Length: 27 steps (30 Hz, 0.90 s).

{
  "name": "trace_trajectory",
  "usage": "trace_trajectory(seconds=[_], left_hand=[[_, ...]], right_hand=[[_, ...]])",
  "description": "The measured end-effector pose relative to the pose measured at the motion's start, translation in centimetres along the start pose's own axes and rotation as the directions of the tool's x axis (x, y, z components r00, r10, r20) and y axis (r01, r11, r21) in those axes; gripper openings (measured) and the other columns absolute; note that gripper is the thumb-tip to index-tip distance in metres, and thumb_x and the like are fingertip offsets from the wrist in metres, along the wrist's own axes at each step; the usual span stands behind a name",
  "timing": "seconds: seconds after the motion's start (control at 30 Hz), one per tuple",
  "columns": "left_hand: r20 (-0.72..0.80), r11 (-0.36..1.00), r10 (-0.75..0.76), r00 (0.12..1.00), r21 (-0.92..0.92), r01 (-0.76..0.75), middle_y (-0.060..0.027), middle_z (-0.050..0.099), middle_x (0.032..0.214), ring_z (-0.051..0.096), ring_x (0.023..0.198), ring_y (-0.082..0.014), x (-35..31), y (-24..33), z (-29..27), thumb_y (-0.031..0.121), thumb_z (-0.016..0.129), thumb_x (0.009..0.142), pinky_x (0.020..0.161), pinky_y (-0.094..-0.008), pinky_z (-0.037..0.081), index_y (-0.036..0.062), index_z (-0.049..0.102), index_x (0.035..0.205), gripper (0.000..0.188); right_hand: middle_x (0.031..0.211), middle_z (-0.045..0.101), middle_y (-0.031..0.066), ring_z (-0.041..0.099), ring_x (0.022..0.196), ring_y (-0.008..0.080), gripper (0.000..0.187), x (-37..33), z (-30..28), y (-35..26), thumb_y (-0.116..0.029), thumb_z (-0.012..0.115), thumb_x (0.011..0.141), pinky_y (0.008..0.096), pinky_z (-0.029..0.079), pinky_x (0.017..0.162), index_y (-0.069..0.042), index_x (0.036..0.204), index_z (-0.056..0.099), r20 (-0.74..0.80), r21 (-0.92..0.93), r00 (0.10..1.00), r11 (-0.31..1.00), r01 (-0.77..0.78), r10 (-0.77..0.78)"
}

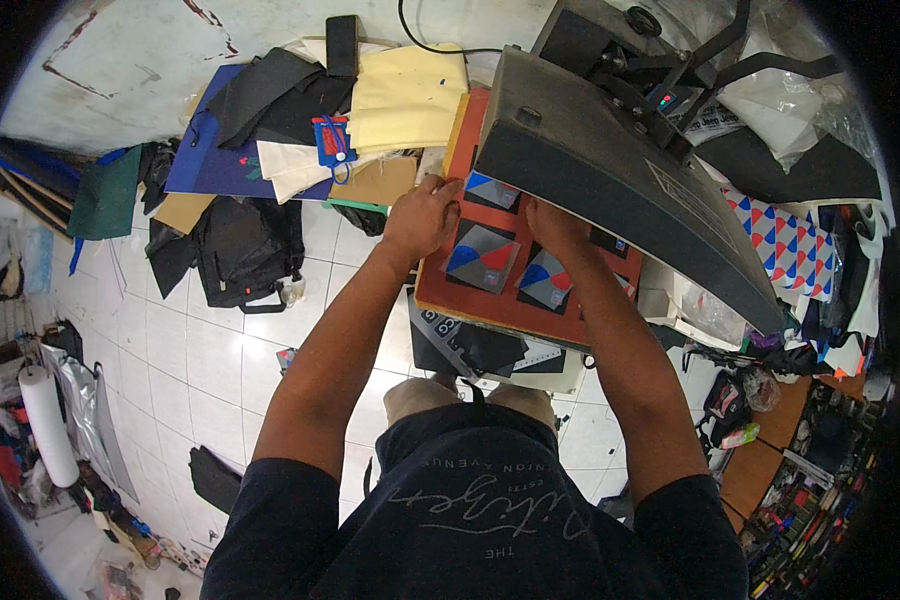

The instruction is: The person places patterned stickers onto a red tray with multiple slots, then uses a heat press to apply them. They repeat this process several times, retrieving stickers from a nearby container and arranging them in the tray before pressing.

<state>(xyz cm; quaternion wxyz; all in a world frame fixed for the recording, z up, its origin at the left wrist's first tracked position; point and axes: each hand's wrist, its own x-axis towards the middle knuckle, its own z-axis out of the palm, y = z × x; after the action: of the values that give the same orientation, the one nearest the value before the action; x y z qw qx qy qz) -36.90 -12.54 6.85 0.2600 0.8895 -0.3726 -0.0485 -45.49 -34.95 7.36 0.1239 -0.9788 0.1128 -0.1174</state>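
A heat press stands before me with its dark upper plate (610, 180) raised and tilted over a reddish-brown lower pad (485, 302). Several dark pieces with blue, red and grey prints lie on the pad. At the left edge of the far printed piece (492, 192), my left hand (422, 215) has its fingers bent and closed on that edge. My right hand (555, 228) reaches under the upper plate beside the same piece's right edge; most of its fingers are hidden. Nearer me lie a second printed piece (480, 257) and a third printed piece (545, 282).
Left of the press lie yellow cloth (407, 98), black sheets (270, 95) and a blue board (205, 150). A black bag (250, 250) lies on the tiled floor. Below the pad are dark sheets (475, 345). Patterned material (785, 245) sits at the right.
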Motion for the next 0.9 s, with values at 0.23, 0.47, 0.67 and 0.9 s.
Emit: trace_trajectory(seconds=[0.23,0.47,0.67,0.9], left_hand=[[0.010,1.000,-0.014,1.000,-0.022,0.014,-0.0160,0.058,0.106,0.062,0.088,-0.0367,0.02,-0.18,0.28,0.021,0.054,0.086,0.078,-0.0449,0.052,0.0108,0.057,0.122,0.038],[0.029,0.999,-0.020,0.999,-0.031,0.021,-0.0175,0.058,0.109,0.061,0.090,-0.0381,0.11,-0.27,0.22,0.021,0.053,0.086,0.080,-0.0456,0.051,0.0100,0.055,0.124,0.039],[0.057,0.998,-0.038,0.998,-0.052,0.040,-0.0184,0.057,0.111,0.060,0.093,-0.0384,0.09,-0.02,-0.15,0.021,0.053,0.087,0.082,-0.0456,0.050,0.0097,0.054,0.126,0.041],[0.077,0.999,-0.043,0.996,-0.016,0.045,-0.0177,0.057,0.111,0.060,0.093,-0.0377,0.12,0.06,-0.20,0.021,0.054,0.086,0.082,-0.0456,0.050,0.0109,0.053,0.126,0.041]], right_hand=[[0.097,0.064,0.0187,0.064,0.088,0.0338,0.027,-0.10,-0.36,0.17,-0.021,0.055,0.086,0.0452,0.051,0.079,-0.002,0.105,0.062,-0.006,-0.018,0.996,0.996,0.090,-0.090],[0.101,0.064,0.0174,0.064,0.091,0.0335,0.029,-0.11,0.33,0.15,-0.022,0.055,0.086,0.0464,0.050,0.082,-0.006,0.109,0.063,-0.012,-0.021,0.999,0.999,0.041,-0.041],[0.100,0.065,0.0164,0.064,0.091,0.0333,0.028,0.13,-0.36,-0.25,-0.022,0.053,0.087,0.0454,0.050,0.082,-0.006,0.106,0.064,0.000,-0.060,0.998,0.996,0.068,-0.068],[0.100,0.065,0.0148,0.064,0.093,0.0326,0.027,-0.01,-0.22,-0.04,-0.024,0.054,0.086,0.0450,0.050,0.083,-0.008,0.106,0.065,-0.004,-0.026,0.999,0.999,0.042,-0.042]])
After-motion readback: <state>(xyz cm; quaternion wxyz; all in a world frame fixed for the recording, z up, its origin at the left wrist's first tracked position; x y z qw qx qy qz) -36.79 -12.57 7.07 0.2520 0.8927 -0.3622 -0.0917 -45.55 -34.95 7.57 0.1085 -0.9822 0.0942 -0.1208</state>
